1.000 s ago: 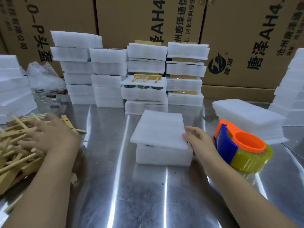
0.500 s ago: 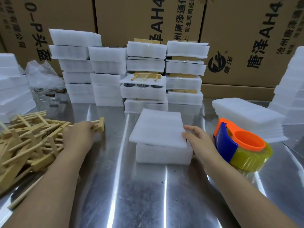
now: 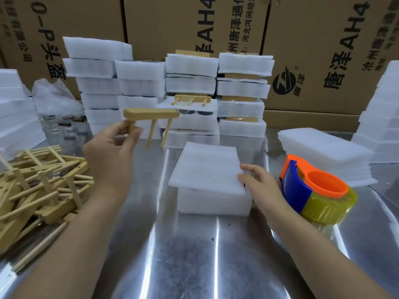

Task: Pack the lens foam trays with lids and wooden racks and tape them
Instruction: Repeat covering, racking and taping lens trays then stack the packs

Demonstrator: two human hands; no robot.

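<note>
Head view: the step in hand is placement of the wooden rack (image 3: pixel 151 115) on a covered foam tray (image 3: pixel 213 201).

**Present state**
- The left hand (image 3: pixel 110 152) holds one rack in the air, above the desk (image 3: pixel 194 255) and to the left of the tray. The bar is level and its three pegs point down.
- The left fingers (image 3: pixel 135 134) and thumb pinch the leftmost peg just below the bar.
- The tray sits on the desk near the centre. Its lid (image 3: pixel 205 167) lies on top, skewed, with its edges overhanging the tray walls.
- The right hand (image 3: pixel 261 184) rests at the lid's right edge. Its fingers (image 3: pixel 248 167) are loosely extended and touch the foam – no pinch is evident.
- The tape dispenser (image 3: pixel 313 190) stands just beside the right hand, untouched.
- Spare racks (image 3: pixel 43 180) lie in a loose pile at the left. Spare lids (image 3: pixel 323 152) are stacked at the right.

**Next move – requirements**
1. Square the lid to the tray, since the overhang appears uneven.
2. Carry the rack over the lid and lay it flat, probably as on the finished packs (image 3: pixel 239 93) at the rear, where a wooden bar lies on each lid.
3. Keep the lid steady with the right hand during placement. The foam is light and likely to shift.
4. Taping follows only after the rack is seated.
</note>
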